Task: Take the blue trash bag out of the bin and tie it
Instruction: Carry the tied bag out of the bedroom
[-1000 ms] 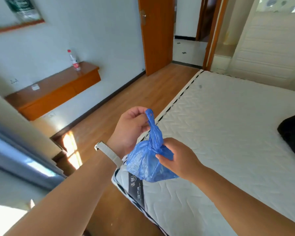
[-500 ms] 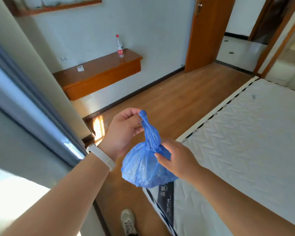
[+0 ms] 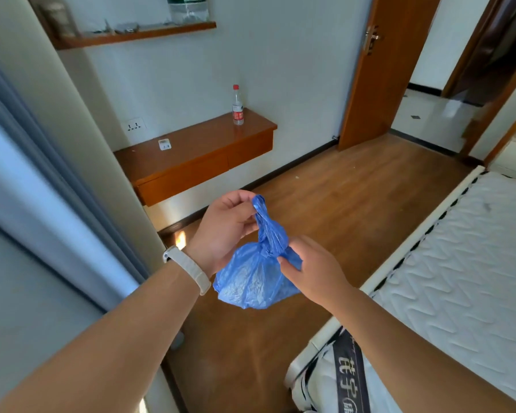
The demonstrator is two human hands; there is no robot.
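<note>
Blue trash bag held mid-air at frame centre, above wooden floor, bin not in view. Left hand pinches twisted neck tail near top. Right hand grips bag at knot level, fingers closed on plastic. Knot looks formed at neck. Step in hand, by judgement: tightening. Next move likely calls for pulling tail upward against right-hand hold to cinch knot.

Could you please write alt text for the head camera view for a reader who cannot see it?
Two bare hands hold a small blue trash bag in the air: the left hand pinches its twisted top, the right hand grips near the knot. Behind are a wooden floor, a mattress and a wall shelf.
</note>
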